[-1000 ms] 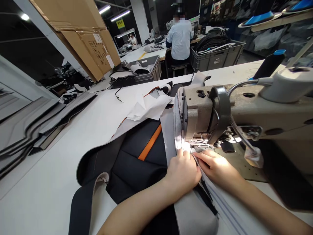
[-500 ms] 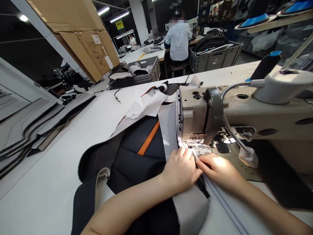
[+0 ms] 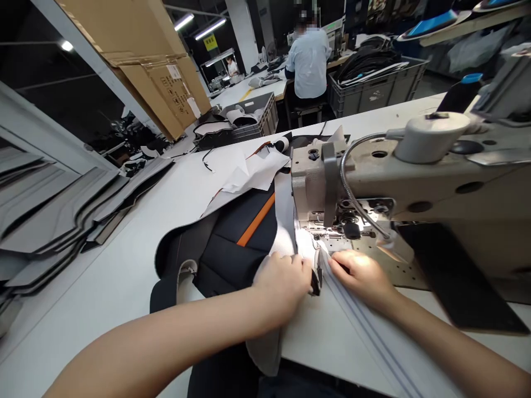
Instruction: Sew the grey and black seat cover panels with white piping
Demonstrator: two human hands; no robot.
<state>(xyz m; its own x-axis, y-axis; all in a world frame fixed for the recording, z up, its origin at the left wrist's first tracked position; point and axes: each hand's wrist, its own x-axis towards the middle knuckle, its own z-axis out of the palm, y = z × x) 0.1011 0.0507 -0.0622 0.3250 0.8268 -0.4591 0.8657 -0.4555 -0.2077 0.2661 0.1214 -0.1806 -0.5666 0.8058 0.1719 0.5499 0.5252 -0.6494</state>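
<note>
My left hand (image 3: 286, 284) is closed on the edge of a black and grey fabric cover (image 3: 236, 260) with an orange stripe. The cover's pale backing is bunched under my fingers, just in front of the sewing machine's needle area. My right hand (image 3: 363, 273) pinches a long white strip (image 3: 360, 320) with dark lines. From the front of the table the strip runs up to the presser foot. The sewing machine (image 3: 344, 182) stands to the right, its lamp lighting the stitching spot. The fingertips of my left hand are partly hidden in the fabric.
Stacks of grey panels (image 3: 62, 210) lie on the left of the white table (image 3: 120, 276). White paper (image 3: 253, 171) rests on the cover's far part. A black pad (image 3: 456, 271) is at the right. Behind are crates (image 3: 381, 91), cardboard boxes (image 3: 161, 94) and a seated person (image 3: 309, 63).
My left hand has moved left and slightly down, drawing the cover's edge with it, apart from my right hand. The right hand still holds the strip. The camera view has shifted.
</note>
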